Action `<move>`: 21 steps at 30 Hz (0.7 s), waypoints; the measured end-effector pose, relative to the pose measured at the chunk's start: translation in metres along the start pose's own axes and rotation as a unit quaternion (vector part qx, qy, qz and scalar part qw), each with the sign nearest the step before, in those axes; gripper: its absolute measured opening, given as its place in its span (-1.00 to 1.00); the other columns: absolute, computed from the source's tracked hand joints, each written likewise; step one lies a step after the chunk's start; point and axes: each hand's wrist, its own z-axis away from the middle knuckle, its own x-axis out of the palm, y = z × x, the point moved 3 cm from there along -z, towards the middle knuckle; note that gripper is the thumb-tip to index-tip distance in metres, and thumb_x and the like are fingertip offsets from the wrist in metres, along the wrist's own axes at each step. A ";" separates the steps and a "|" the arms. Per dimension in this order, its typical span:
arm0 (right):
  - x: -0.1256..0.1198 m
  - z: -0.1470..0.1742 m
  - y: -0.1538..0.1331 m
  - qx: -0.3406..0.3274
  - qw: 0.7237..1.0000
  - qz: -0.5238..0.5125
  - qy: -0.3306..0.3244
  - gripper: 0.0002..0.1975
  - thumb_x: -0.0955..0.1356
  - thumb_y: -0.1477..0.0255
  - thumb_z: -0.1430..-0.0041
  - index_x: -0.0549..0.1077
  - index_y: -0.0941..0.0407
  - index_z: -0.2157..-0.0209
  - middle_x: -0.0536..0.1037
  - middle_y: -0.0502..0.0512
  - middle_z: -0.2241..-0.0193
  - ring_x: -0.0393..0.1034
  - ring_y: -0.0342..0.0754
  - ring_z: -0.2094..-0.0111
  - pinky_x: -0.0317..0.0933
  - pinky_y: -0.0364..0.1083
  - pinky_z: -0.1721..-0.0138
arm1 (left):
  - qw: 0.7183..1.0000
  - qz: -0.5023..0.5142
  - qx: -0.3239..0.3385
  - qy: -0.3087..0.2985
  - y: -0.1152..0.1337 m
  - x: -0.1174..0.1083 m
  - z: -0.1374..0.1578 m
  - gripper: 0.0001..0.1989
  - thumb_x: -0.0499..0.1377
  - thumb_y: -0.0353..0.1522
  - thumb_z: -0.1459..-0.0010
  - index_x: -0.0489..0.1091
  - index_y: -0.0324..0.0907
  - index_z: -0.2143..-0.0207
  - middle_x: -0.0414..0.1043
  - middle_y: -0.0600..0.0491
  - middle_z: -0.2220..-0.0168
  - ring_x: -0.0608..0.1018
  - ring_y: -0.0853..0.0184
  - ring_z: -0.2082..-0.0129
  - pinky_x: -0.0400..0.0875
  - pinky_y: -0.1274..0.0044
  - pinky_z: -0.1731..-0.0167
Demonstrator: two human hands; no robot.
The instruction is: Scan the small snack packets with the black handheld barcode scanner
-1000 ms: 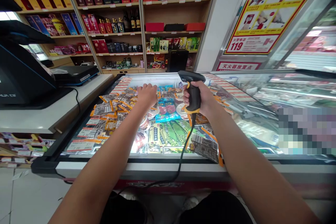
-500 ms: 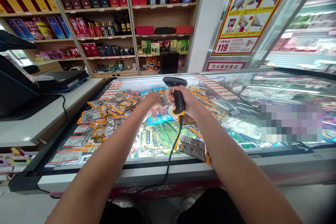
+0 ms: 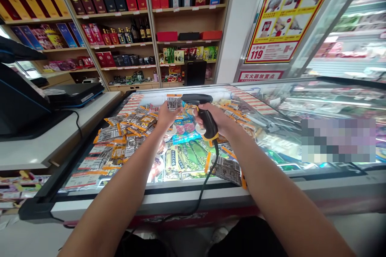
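Observation:
My right hand is closed round the handle of a black and yellow barcode scanner, whose head points left. Its black cable hangs down over the freezer's front edge. My left hand grips a small snack packet with an orange edge, held up with its printed side toward me, just left of the scanner head. More orange-edged packets lie piled on the glass to the left. Another packet lies at the front, near my right forearm.
Under the glass of the chest freezer are ice pops in green wrappers. A white counter with a black scale stands at left. Shelves of boxes and bottles line the back; a red poster is at right.
My left hand has moved left and raised a packet so that its printed side shows. The scanner has tilted, its head shifting slightly left and down toward the packet.

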 end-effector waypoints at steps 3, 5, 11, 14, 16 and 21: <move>0.001 0.000 0.000 -0.003 1.000 0.011 -0.007 -0.67 0.41 0.12 -0.08 0.43 0.11 0.45 0.39 0.04 0.57 0.20 -0.13 0.56 0.15 -0.13 0.54 | 1.000 -0.017 -0.014 -0.011 0.003 0.000 0.002 -0.62 0.36 -0.17 -0.07 0.43 -0.20 0.15 0.62 -0.12 0.15 0.62 0.12 0.14 0.45 0.38 0.15; 0.001 0.000 0.000 -0.005 1.000 0.014 -0.011 -0.67 0.40 0.12 -0.08 0.45 0.12 0.43 0.39 0.04 0.58 0.21 -0.12 0.56 0.15 -0.13 0.53 | 1.000 -0.022 -0.017 -0.014 0.005 0.000 0.005 -0.61 0.37 -0.18 -0.08 0.44 -0.19 0.12 0.62 -0.13 0.12 0.62 0.12 0.12 0.45 0.39 0.13; 0.000 -0.001 -0.001 -0.007 1.000 -0.026 -0.005 -0.68 0.42 0.13 -0.04 0.45 0.11 0.40 0.37 0.01 0.60 0.20 -0.13 0.58 0.15 -0.14 0.55 | 0.993 -0.110 -0.020 -0.026 0.025 -0.015 0.005 -0.65 0.31 -0.16 -0.16 0.44 -0.17 0.10 0.62 -0.13 0.10 0.62 0.13 0.12 0.44 0.44 0.17; -0.005 -0.003 -0.002 -0.023 0.996 -0.081 0.029 -0.69 0.43 0.15 -0.02 0.45 0.11 0.36 0.37 -0.02 0.59 0.20 -0.14 0.59 0.16 -0.14 0.55 | 0.960 -0.274 -0.022 -0.057 0.038 -0.037 -0.001 -0.58 0.27 -0.05 -0.15 0.46 -0.13 0.07 0.60 -0.19 0.05 0.60 0.01 0.04 0.43 0.37 0.12; -0.009 -0.005 -0.003 -0.032 0.990 -0.124 0.055 -0.69 0.44 0.16 -0.01 0.45 0.12 0.36 0.36 -0.03 0.59 0.19 -0.16 0.58 0.16 -0.17 0.56 | 0.915 -0.390 -0.061 -0.085 0.038 -0.054 -0.006 -0.52 0.27 -0.05 -0.14 0.47 -0.17 0.01 0.57 -0.28 0.00 0.57 -0.11 -0.03 0.40 0.23 0.00; -0.012 -0.004 -0.009 -0.046 0.974 -0.198 0.099 -0.73 0.43 0.20 -0.05 0.41 0.11 0.36 0.37 -0.05 0.59 0.18 -0.19 0.59 0.16 -0.19 0.57 | 0.813 -0.567 -0.091 -0.100 0.028 -0.066 -0.018 -0.38 0.24 -0.11 -0.18 0.41 -0.28 -0.19 0.31 -0.43 -0.29 0.29 -0.28 -0.31 0.12 -0.03 -0.22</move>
